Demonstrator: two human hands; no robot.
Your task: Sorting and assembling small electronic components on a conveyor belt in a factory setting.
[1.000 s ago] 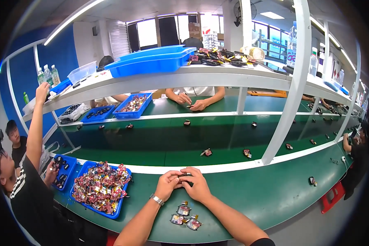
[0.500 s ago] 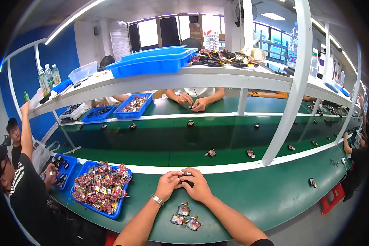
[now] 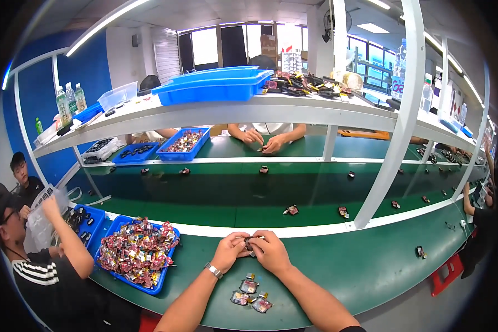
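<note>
Your two forearms came up from the lower edge and angled inward until your hands met in front of you. Your left hand sat with its back turned up and its fingers curled toward the right, a metal-banded watch on the wrist. Your right hand lay just beside it, knuckles up, its fingers bent toward the left. The fingertips of both hands pressed together at the middle, pinching something small between them; how the thumbs stood could not be seen. Both arms were bare to the elbow.
</note>
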